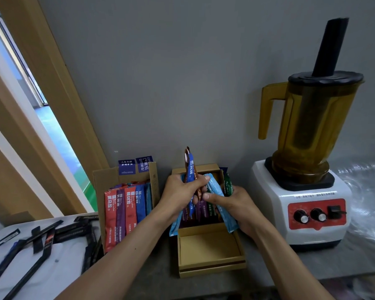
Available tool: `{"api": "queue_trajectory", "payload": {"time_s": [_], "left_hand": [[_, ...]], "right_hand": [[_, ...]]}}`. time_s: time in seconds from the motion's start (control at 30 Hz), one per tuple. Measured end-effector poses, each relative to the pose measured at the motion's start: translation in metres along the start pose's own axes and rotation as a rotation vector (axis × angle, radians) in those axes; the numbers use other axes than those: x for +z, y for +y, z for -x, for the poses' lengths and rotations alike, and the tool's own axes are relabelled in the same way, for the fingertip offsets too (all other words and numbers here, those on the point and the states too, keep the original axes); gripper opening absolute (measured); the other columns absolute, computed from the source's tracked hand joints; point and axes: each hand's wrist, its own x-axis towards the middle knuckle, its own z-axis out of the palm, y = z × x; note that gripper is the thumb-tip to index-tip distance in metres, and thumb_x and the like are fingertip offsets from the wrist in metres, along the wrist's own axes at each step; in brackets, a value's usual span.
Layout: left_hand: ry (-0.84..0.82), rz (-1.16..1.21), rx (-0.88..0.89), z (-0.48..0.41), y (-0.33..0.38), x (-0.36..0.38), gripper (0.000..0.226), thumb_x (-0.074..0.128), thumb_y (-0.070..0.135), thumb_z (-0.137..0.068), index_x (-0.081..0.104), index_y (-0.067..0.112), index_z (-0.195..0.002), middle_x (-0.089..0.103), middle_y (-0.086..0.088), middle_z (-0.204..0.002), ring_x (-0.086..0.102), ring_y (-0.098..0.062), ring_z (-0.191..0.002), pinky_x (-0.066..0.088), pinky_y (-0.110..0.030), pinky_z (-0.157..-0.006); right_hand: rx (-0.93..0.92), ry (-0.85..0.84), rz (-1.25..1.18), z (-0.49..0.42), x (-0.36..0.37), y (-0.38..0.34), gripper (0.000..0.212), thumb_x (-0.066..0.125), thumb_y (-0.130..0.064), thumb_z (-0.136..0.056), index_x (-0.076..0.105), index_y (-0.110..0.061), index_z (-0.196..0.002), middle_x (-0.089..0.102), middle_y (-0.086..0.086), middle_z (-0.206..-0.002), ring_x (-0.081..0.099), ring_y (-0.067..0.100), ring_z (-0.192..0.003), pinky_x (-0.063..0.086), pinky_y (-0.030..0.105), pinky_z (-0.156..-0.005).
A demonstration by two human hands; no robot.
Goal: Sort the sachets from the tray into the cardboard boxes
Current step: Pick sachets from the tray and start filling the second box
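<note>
My left hand grips a bundle of stick sachets, blue and brown ones standing up above the fingers. My right hand holds light blue sachets and green ones. Both hands are over the middle cardboard box, whose lid lies open toward me; several purple and green sachets stand inside it. To the left, a second cardboard box holds upright red, purple and blue sachets. A white tray at the lower left carries several black sachets.
A blender with an amber jug and white base stands close on the right of the middle box. Clear plastic film lies at the far right. A grey wall is behind; a wooden window frame runs along the left.
</note>
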Motion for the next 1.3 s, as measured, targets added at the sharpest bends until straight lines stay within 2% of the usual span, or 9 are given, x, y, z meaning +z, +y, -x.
{"api": "queue_trajectory", "payload": {"time_s": [0.17, 0.3, 0.4, 0.5, 0.63, 0.87, 1.0, 1.13, 1.3], "left_hand": [[0.078, -0.067, 0.016, -0.006, 0.003, -0.006, 0.018, 0.073, 0.028, -0.094, 0.071, 0.011, -0.088, 0.069, 0.000, -0.059, 0.059, -0.013, -0.048, 0.057, -0.027, -0.058], [0.130, -0.094, 0.040, -0.009, -0.002, -0.004, 0.026, 0.071, 0.029, -0.093, 0.071, 0.012, -0.075, 0.071, -0.020, -0.068, 0.058, -0.015, -0.047, 0.057, -0.035, -0.067], [0.133, -0.042, 0.038, -0.006, -0.004, -0.001, 0.027, 0.071, 0.030, -0.094, 0.071, 0.010, -0.075, 0.072, -0.019, -0.068, 0.058, -0.012, -0.047, 0.057, -0.036, -0.070], [0.107, -0.013, 0.060, -0.004, -0.002, -0.001, 0.022, 0.070, 0.033, -0.095, 0.071, 0.014, -0.084, 0.070, 0.001, -0.062, 0.060, -0.012, -0.052, 0.058, -0.032, -0.066], [0.121, 0.067, 0.045, -0.007, -0.003, -0.006, 0.015, 0.070, 0.028, -0.096, 0.071, 0.015, -0.104, 0.074, -0.004, -0.075, 0.056, -0.009, -0.048, 0.052, -0.023, -0.054], [0.062, 0.183, -0.060, -0.004, 0.001, -0.006, 0.033, 0.068, 0.032, -0.097, 0.072, 0.000, -0.093, 0.072, -0.006, -0.072, 0.051, -0.008, -0.042, 0.039, -0.015, -0.039], [0.050, 0.087, 0.004, -0.006, -0.004, -0.006, 0.036, 0.072, 0.036, -0.094, 0.071, 0.002, -0.083, 0.071, -0.007, -0.070, 0.053, -0.008, -0.043, 0.048, -0.021, -0.049], [0.113, -0.011, 0.050, -0.014, -0.009, -0.006, 0.030, 0.070, 0.034, -0.096, 0.072, 0.005, -0.086, 0.070, -0.004, -0.067, 0.057, -0.009, -0.047, 0.055, -0.027, -0.059], [0.168, 0.112, 0.012, -0.021, -0.015, -0.005, 0.014, 0.070, 0.027, -0.097, 0.075, 0.014, -0.099, 0.073, -0.002, -0.076, 0.055, -0.009, -0.048, 0.050, -0.025, -0.055]], "right_hand": [[-0.051, 0.034, 0.123, 0.000, -0.005, 0.005, 0.037, 0.088, -0.025, -0.080, 0.066, -0.010, -0.106, 0.078, 0.007, -0.100, 0.078, 0.019, -0.091, 0.065, 0.035, -0.074], [-0.198, 0.159, 0.434, -0.001, -0.004, 0.007, 0.036, 0.091, -0.028, -0.076, 0.062, -0.027, -0.097, 0.072, -0.005, -0.093, 0.071, -0.002, -0.085, 0.058, 0.018, -0.062], [-0.205, 0.133, 0.507, -0.001, -0.002, 0.012, 0.035, 0.087, -0.027, -0.080, 0.064, -0.026, -0.106, 0.072, -0.010, -0.101, 0.073, 0.001, -0.092, 0.063, 0.024, -0.065], [-0.169, 0.083, 0.404, -0.001, -0.005, 0.012, 0.015, 0.076, -0.020, -0.092, 0.068, -0.018, -0.105, 0.076, -0.002, -0.100, 0.076, 0.010, -0.095, 0.065, 0.029, -0.070], [-0.034, 0.034, 0.154, 0.003, -0.007, 0.002, 0.008, 0.063, -0.013, -0.100, 0.071, -0.012, -0.100, 0.078, -0.007, -0.082, 0.076, 0.007, -0.085, 0.055, 0.017, -0.061], [0.047, 0.008, 0.082, 0.002, -0.004, -0.002, 0.011, 0.062, -0.018, -0.102, 0.072, -0.014, -0.101, 0.079, 0.000, -0.087, 0.075, 0.011, -0.078, 0.052, 0.018, -0.056], [0.033, -0.019, 0.106, 0.002, -0.005, 0.001, 0.011, 0.064, -0.018, -0.101, 0.071, -0.012, -0.107, 0.079, 0.001, -0.096, 0.077, 0.008, -0.083, 0.055, 0.016, -0.061], [-0.072, 0.001, 0.323, -0.005, -0.006, 0.006, 0.012, 0.074, -0.022, -0.094, 0.070, -0.021, -0.105, 0.077, 0.000, -0.104, 0.076, 0.007, -0.094, 0.063, 0.026, -0.072], [-0.117, 0.338, 0.829, -0.022, -0.004, 0.016, 0.022, 0.073, -0.037, -0.094, 0.069, -0.027, -0.113, 0.076, -0.004, -0.099, 0.073, 0.012, -0.086, 0.064, 0.041, -0.072]]}}
